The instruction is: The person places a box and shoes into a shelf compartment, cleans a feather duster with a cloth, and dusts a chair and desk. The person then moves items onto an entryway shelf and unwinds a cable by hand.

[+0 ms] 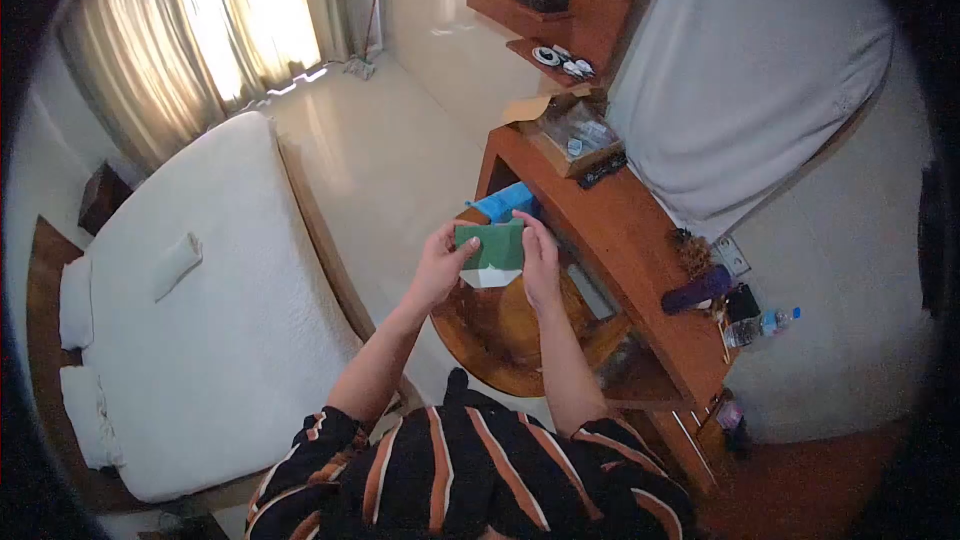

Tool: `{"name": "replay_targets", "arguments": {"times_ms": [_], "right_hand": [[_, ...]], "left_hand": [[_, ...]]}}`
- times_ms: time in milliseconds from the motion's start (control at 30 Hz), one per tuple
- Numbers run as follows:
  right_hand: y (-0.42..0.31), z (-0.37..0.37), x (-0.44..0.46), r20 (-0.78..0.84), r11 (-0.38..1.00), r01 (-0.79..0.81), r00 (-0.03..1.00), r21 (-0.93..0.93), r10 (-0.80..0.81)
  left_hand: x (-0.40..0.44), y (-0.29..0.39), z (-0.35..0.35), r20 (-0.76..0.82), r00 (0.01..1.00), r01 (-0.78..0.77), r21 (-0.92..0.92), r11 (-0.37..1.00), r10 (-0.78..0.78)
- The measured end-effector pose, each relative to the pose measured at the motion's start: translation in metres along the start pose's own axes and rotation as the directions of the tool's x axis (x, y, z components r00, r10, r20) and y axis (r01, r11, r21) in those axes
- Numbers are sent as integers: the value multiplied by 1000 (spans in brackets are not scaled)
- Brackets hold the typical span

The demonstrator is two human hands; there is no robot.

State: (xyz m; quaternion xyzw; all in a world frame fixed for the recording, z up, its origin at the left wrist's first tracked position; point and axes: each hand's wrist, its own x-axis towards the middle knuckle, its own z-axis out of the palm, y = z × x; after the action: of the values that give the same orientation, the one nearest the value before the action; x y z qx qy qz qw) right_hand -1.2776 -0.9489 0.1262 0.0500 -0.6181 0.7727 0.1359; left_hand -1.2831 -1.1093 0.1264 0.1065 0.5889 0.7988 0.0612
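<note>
Above a round wooden table (480, 330), I hold a folded piece of green paper (495, 248) with a white part showing along its lower edge. My left hand (439, 265) grips its left side, the thumb lying on the green face. At the right edge is my right hand (541, 262), its fingers bent around the paper's side and upper corner. The fingers behind the paper are hidden. A blue cloth-like item (508, 202) lies just beyond the paper, partly covered by it.
To the right runs a wooden desk (640, 240) bearing an open cardboard box (570, 145), a purple cylindrical item (697, 290) and a plastic bottle (765, 325). A bed (230, 340) fills the left side. Wall shelves (530, 5) hang at the back.
</note>
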Motion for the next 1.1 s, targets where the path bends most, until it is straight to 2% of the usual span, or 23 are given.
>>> {"name": "replay_targets", "arguments": {"times_ms": [33, 67, 133, 200, 233, 267, 300, 367, 500, 567, 633, 700, 767, 833, 867, 933, 967, 1000, 1033, 1067, 1100], "right_hand": [[3, -3, 4, -17, 951, 52, 998, -306, -60], [7, -2, 10, -40, 918, 107, 990, -383, -132], [9, -3, 27, -107, 879, 105, 979, -465, -173], [16, -4, 47, -171, 835, 93, 961, -543, -218], [25, -7, 56, -216, 777, 91, 935, -624, -282], [34, -11, 65, -253, 710, 79, 902, -700, -350], [39, -14, 74, -267, 704, 67, 897, -707, -353], [51, -22, 94, -304, 707, 123, 842, -697, -446], [64, -31, 125, -365, 729, 68, 831, -681, -419], [68, -25, 141, -385, 623, 22, 769, -782, -510], [84, -25, 163, -441, 622, -45, 745, -782, -500], [100, -18, 185, -512, 629, -121, 706, -768, -490], [113, -5, 206, -562, 605, -200, 660, -771, -498], [125, 10, 224, -608, 626, -226, 616, -746, -501], [132, 17, 233, -638, 651, -230, 584, -724, -502], [149, 19, 252, -656, 611, -286, 513, -738, -553], [157, 17, 253, -653, 562, -337, 468, -755, -595], [150, 20, 254, -679, 582, -359, 479, -730, -556], [151, 16, 257, -685, 577, -374, 462, -726, -563], [154, 11, 261, -689, 577, -378, 421, -724, -590], [158, 5, 264, -691, 578, -379, 382, -723, -614]], "left_hand": [[10, -3, 3, 11, 1000, 7, -2, 1000, -7], [22, -6, 6, 23, 999, -38, -8, 999, 38], [45, -20, 12, 42, 997, -64, -18, 998, 65], [72, -29, 20, -30, 985, -164, 86, 983, 167], [83, -31, 25, -16, 987, -156, 81, 984, 158], [95, -33, 30, -71, 967, -227, 200, 953, 246], [105, -34, 34, -114, 934, -288, 318, 903, 338], [129, -40, 39, -96, 936, -291, 331, 898, 339], [188, -70, 34, -44, 952, -267, 369, 890, 303], [216, -80, 32, -14, 953, -280, 353, 893, 304], [244, -92, 26, 29, 954, -289, 340, 895, 297], [276, -105, 14, 111, 968, -251, 318, 914, 227], [307, -99, -4, 185, 956, -278, 346, 896, 225], [334, -96, -29, 349, 928, -276, 401, 874, 132], [347, -95, -41, 371, 921, -275, 402, 873, 119], [376, -96, -64, 615, 784, -331, 295, 897, 87], [384, -95, -74, 636, 768, -325, 290, 900, 73], [392, -91, -82, 683, 706, -27, 289, 957, -186], [401, -87, -87, 719, 562, 267, 311, 912, -409], [416, -96, -95, 763, 481, 223, 371, 902, -432], [422, -103, -100, 770, 466, 225, 372, 901, -434]]}}
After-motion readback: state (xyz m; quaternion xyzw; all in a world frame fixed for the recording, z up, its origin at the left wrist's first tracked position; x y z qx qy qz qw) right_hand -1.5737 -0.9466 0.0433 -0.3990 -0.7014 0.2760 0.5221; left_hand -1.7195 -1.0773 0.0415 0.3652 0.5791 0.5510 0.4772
